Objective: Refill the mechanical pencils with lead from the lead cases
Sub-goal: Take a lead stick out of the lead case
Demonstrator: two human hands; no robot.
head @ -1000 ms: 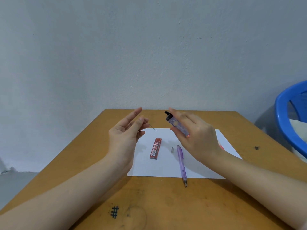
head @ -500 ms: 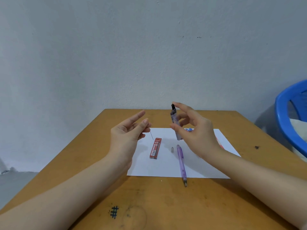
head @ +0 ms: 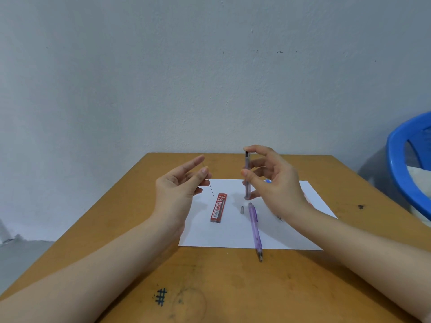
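At left hand (head: 178,185), lead (head: 211,189) (pinch grip)

The sheet of paper (head: 233,236) is plain white, on an ochre brown table (head: 303,287) with a black hash sign (head: 161,296) drawn before the sheet. On the sheet's left part, the red lead case (head: 218,208) bears white print; at the sheet's middle lie a grey cap (head: 242,210) and a pale purple pencil (head: 254,229). Above the sheet, the purple lead case (head: 247,163) is translucent with a black top, the lead (head: 211,191) dark grey.
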